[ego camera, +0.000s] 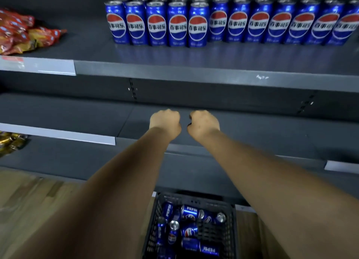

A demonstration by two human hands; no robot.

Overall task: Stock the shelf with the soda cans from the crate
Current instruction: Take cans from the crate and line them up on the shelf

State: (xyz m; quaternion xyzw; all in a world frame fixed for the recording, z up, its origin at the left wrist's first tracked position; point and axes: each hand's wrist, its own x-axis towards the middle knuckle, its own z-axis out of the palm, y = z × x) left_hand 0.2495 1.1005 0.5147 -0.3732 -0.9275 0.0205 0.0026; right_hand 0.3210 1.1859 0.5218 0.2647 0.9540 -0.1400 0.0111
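Note:
Tall blue soda cans (177, 23) stand in rows on the upper shelf (194, 72), from the middle out to the right edge. On the floor below, a black plastic crate (231, 225) holds several more blue cans (189, 212) lying loose. Both my arms reach forward over the middle shelf (272, 126). My left hand (165, 121) and my right hand (204, 122) are side by side, almost touching, each curled like a fist with its back toward me. No can shows in either hand; the fingertips are hidden.
Red and yellow snack bags (21, 33) lie at the left of the upper shelf. Gold-wrapped packets (11, 142) sit at the left of a lower shelf. A wooden floor (29, 200) lies left of the crate. White price strips line the shelf edges.

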